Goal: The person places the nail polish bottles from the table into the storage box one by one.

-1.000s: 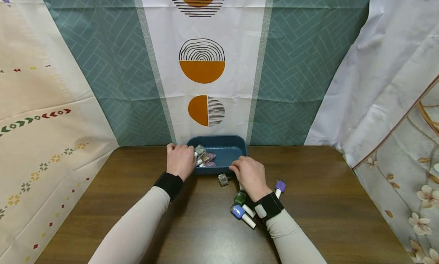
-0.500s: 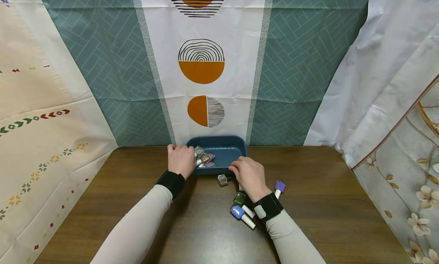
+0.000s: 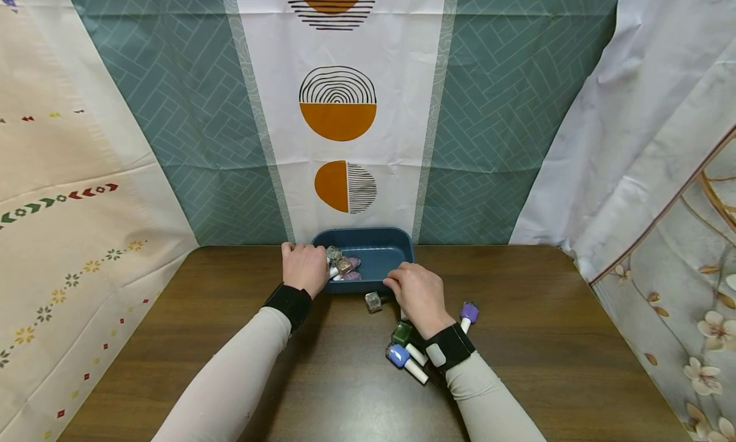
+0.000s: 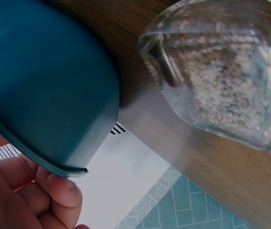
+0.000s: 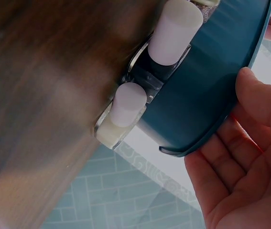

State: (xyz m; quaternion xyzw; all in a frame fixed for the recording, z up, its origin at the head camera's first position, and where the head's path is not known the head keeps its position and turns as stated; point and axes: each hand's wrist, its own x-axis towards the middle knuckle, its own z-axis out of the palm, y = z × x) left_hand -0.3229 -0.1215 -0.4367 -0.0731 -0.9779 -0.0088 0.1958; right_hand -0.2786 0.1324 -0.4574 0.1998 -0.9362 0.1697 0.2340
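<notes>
A dark blue plastic bin stands at the table's back edge, held by both hands. My left hand grips its left end; in the left wrist view the curled fingers meet the rim. At the front right corner, my right hand holds the rim between thumb and fingers, as the right wrist view shows. Several nail polish bottles lie heaped in the bin's left part. Just in front of the bin lies a glittery nail polish bottle. White-capped bottles lie beside the bin wall.
Below my right hand lie a green nail polish bottle and a blue one. A purple bottle lies right of the right wrist. Behind the brown table hangs a patterned cloth, close behind the bin.
</notes>
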